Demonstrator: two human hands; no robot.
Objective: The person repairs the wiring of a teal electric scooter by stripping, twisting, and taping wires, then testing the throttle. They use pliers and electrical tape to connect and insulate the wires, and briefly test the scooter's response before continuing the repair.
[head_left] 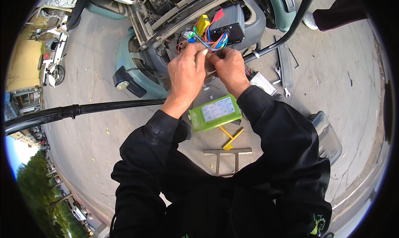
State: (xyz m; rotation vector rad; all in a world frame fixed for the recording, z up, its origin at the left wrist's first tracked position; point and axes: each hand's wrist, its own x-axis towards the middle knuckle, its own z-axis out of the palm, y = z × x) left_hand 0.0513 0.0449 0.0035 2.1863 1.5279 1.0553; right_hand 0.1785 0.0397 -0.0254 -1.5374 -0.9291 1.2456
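My left hand [187, 73] and my right hand [230, 68] meet in front of the opened scooter body [153, 30]. The fingertips of both are pinched together at the lower side of a bundle of coloured wires [217, 43]. Exactly which strand each one grips is hidden by the fingers. Just beyond them, a black and grey finned controller box [228, 24] rests on the scooter, with the wires looping out at its near end. A yellow block-shaped part [203, 25] and a red connector [218, 15] stick up beside it. Small green and blue connectors [191, 35] lie left of the bundle.
On the ground below my hands are a green box [215, 112], a yellow T-handled tool [231, 139] and a metal stand [227, 151]. To the right lie a silver finned box [262, 83], wrenches [277, 71] and a grey bin [328, 138]. Another person's shoe [309, 21] is at upper right.
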